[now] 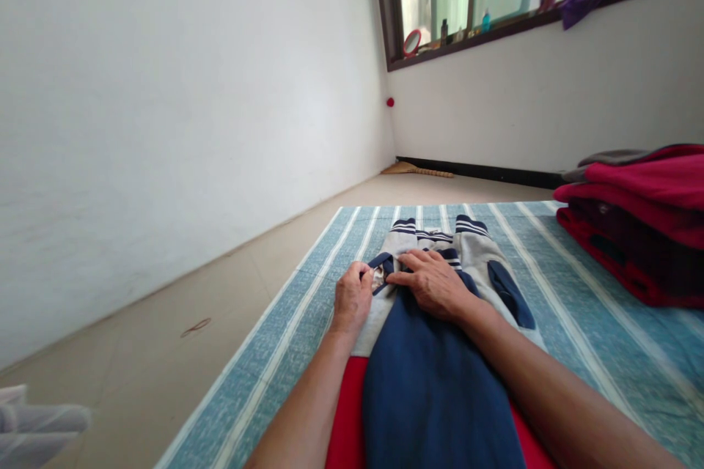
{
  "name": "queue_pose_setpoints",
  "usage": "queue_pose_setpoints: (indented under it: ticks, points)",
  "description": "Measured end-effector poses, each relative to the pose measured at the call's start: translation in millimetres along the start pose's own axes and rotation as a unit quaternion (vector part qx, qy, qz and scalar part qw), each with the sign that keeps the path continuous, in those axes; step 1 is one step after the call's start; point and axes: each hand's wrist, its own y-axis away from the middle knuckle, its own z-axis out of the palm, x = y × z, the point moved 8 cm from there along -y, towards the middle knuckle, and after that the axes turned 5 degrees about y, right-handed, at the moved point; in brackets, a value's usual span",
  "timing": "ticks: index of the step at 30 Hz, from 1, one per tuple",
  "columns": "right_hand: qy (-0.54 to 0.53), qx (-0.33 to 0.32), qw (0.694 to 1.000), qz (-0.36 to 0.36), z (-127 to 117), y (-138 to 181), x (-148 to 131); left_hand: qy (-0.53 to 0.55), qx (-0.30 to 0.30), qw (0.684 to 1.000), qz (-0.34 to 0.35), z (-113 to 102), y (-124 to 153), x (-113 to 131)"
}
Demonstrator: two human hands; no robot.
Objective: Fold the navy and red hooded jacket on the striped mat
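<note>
A navy and grey garment (440,352) with striped cuffs lies lengthwise on a blue striped mat (286,337); a red layer shows under its near end. My left hand (352,297) is closed, pinching the garment's fabric edge near the navy collar strip. My right hand (434,280) lies flat on the garment with fingers stretched toward the collar, pressing it down.
A stack of folded red and dark clothes (638,220) sits on the mat at the right. A bare tiled floor (165,322) runs along the white wall on the left. A broom (418,171) lies by the far wall. Small bottles and a mirror stand on the window sill (440,37).
</note>
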Motion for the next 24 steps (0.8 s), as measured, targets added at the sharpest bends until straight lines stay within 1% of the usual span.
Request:
queue_pose_setpoints:
  ticks: [9,14,24]
  points:
    - [-0.002,-0.008,1.0,0.003,0.3,-0.3,0.0,0.054,-0.007,0.998,-0.016,-1.2,-2.6,-6.5]
    - [-0.004,-0.006,1.0,0.004,-0.2,-0.3,0.1,0.085,-0.001,0.996,-0.023,-1.8,-3.2,-10.5]
    - [-0.009,-0.011,1.0,0.006,0.3,-0.6,0.9,0.162,0.0,0.986,-0.037,2.4,-3.3,-17.2]
